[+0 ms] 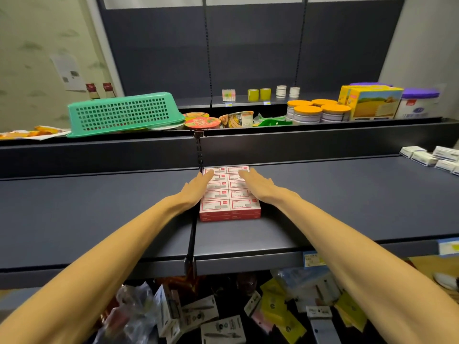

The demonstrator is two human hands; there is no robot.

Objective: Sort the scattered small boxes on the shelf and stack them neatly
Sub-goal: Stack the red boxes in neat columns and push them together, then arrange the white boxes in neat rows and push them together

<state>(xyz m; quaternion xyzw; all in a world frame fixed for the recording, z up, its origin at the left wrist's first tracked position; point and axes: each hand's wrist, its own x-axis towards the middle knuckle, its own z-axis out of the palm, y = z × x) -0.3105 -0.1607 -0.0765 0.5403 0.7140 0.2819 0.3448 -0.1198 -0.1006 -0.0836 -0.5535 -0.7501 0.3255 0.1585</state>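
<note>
Several small red-and-white boxes (229, 206) lie in a tidy block, two columns wide and stacked in layers, on the dark shelf (335, 202) just right of the shelf divider (192, 232). My left hand (197, 186) lies flat along the block's left side, fingers straight. Along the block's right side my right hand (258, 186) lies flat with fingers extended over the top boxes. Neither hand grips a box. Several white-and-blue small boxes (432, 158) lie scattered at the shelf's far right.
On the upper shelf stand an overturned green basket (124, 114), noodle cups (202, 121), orange-lidded jars (318, 111), a yellow carton (372, 101) and a purple-lidded tub (417, 103). The lower shelf holds a jumble of packets and boxes (223, 316).
</note>
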